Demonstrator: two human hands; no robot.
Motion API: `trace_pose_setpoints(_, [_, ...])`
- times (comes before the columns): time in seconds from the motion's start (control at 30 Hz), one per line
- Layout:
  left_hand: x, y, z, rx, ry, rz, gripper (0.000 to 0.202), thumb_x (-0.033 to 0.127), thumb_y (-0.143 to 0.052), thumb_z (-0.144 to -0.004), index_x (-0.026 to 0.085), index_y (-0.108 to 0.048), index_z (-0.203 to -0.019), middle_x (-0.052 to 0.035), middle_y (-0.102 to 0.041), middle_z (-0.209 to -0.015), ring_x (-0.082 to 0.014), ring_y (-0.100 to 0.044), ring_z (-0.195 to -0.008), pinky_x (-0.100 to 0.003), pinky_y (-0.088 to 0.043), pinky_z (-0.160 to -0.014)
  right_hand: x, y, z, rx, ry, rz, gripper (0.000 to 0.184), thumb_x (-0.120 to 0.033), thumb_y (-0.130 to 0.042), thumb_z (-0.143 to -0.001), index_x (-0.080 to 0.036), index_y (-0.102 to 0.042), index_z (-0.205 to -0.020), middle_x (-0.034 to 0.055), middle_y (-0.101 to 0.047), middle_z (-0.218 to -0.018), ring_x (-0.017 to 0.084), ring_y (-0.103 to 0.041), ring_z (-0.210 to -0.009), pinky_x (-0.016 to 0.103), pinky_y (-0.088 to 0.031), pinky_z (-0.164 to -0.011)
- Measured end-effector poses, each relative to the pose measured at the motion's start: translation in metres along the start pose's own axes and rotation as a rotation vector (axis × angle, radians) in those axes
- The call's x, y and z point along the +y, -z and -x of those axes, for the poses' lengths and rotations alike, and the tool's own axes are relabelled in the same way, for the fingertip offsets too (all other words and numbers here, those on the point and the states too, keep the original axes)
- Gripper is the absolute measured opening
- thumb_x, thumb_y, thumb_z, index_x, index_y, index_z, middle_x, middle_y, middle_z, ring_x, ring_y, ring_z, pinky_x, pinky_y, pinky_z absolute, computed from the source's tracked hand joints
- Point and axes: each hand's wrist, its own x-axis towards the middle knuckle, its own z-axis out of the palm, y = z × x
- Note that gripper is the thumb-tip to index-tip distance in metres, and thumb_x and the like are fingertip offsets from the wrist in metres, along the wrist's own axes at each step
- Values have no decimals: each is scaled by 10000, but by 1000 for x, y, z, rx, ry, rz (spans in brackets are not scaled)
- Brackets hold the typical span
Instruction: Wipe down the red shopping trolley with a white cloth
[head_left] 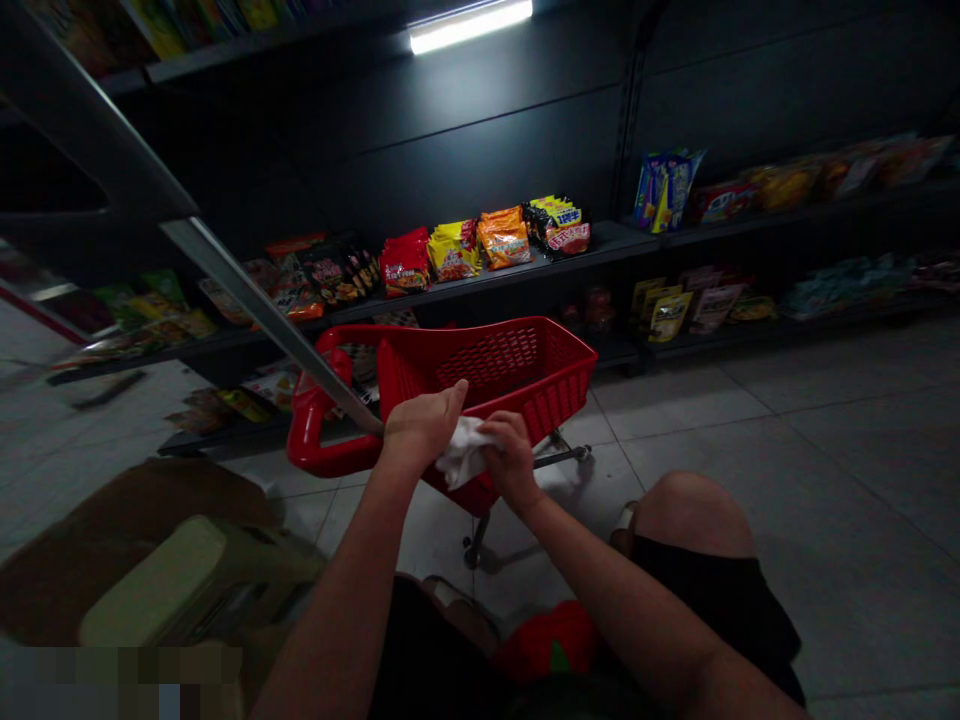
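Both of my hands are closed on a white cloth held between them, just in front of a red shopping basket cart. My left hand grips the cloth's upper left part, fingers curled over it. The cloth's right side is pinched by my right hand. The cloth hangs against the near wall of the cart. My knees and black shorts show below.
Dark shelves hold snack packets behind the cart and more packets at the right. A metal bar slants across the left. A cardboard box and pale stool stand at lower left. Grey tiled floor spreads to the right.
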Motion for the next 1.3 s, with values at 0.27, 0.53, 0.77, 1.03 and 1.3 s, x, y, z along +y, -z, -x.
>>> trace_pose_setpoints(0.27, [12,-3,-13,-16,253,178,843,592,-45,-971,247,-797,-807,-130,-779,-914,-294,-722,-842,-393,-502,-737,46,44,-12,289,-118,310,260,-174,-489,-851,-216,-655,-1047,96,-588,-1112,252,-514,-1113,457,-424,-996])
trace_pose_setpoints(0.53, [15,2,-14,-35,260,149,911,621,-17,-957,133,-785,-916,-197,-766,-947,-318,-721,-938,-376,-510,-756,-14,-10,21,-188,255,388,448,-173,-471,-972,-334,-549,-1382,20,-562,-1406,210,-407,-1368,423,-278,-1174])
trace_pose_setpoints(0.77, [7,1,-8,-59,176,226,848,615,-31,-966,283,-801,-842,-90,-779,-934,-279,-713,-917,-375,-498,-799,42,69,2,-78,108,584,402,-174,-493,-971,-341,-618,-1315,29,-617,-1348,236,-454,-1298,447,-296,-1117])
trace_pose_setpoints(1.03, [12,-4,-11,-18,196,152,799,578,-90,-986,252,-806,-848,-93,-776,-916,-255,-712,-900,-357,-500,-842,41,32,17,64,-38,310,355,-149,-523,-882,-200,-676,-1198,102,-583,-1257,251,-494,-1199,406,-405,-1038])
trace_pose_setpoints(1.3, [3,-3,-8,-47,190,155,782,567,-88,-995,273,-804,-880,-68,-779,-973,-231,-705,-951,-321,-489,-867,19,2,41,-455,270,386,433,-129,-579,-913,-301,-619,-1309,52,-598,-1340,236,-518,-1133,387,-427,-1014])
